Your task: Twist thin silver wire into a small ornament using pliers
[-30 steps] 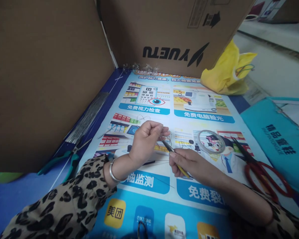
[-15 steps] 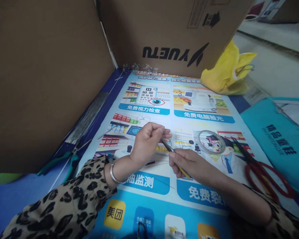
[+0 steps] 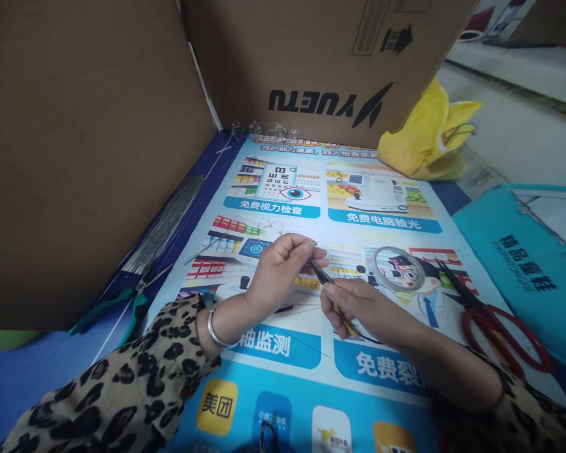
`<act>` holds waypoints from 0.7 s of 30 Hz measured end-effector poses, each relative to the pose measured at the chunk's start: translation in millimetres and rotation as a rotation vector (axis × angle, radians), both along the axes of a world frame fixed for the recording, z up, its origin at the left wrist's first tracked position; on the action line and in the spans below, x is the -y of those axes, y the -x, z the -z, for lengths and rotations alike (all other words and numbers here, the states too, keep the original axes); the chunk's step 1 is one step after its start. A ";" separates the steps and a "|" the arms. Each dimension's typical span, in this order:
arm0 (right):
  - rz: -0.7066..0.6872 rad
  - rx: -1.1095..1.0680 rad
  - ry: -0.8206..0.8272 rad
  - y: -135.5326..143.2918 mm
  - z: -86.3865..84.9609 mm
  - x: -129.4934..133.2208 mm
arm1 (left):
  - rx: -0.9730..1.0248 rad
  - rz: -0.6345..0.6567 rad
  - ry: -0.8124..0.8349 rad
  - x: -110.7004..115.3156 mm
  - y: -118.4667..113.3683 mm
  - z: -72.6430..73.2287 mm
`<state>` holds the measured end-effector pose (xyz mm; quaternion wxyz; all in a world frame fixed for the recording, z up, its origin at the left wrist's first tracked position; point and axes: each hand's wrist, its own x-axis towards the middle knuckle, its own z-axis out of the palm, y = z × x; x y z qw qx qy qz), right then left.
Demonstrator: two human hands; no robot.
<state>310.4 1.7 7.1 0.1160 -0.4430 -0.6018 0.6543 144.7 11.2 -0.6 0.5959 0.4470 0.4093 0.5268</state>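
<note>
My right hand point(image 3: 351, 305) is closed around a pair of pliers point(image 3: 321, 273) with yellow handles and dark pointed jaws. The jaws reach up and left to the fingertips of my left hand point(image 3: 287, 264). Thumb and index finger of that hand are pinched together; whatever they hold is too small or too hidden to make out. Both hands are above a printed poster point(image 3: 276, 302). Thin wire point(image 3: 270, 226) lies bent in a loose shape on the poster just beyond my left hand.
At left lie green-handled pliers point(image 3: 134, 302) and a bundle of straight wires point(image 3: 167, 220). A tape roll point(image 3: 399, 268), red-handled scissors point(image 3: 504, 336), a teal bag point(image 3: 514, 270) and a yellow bag point(image 3: 419, 141) are on the right. Cardboard point(image 3: 321, 56) stands behind.
The pliers' jaws have turned slightly, and my right hand has shifted a little against the left fingertips. My left hand stays nearly in place. The view has moved slightly.
</note>
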 end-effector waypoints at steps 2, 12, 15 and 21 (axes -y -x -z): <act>0.013 -0.076 0.052 -2.4 3.4 -1.4 | -0.037 0.028 -0.024 -1.9 2.9 0.6; 0.015 -0.279 0.251 -7.0 16.4 -2.7 | 0.025 0.040 0.023 -10.5 7.8 0.3; -0.016 -0.318 0.274 -7.5 14.9 -2.0 | 0.091 0.095 0.047 -10.3 8.6 0.0; 0.050 -0.254 0.202 -4.4 14.1 -2.4 | 0.039 0.043 0.055 -12.5 9.4 3.4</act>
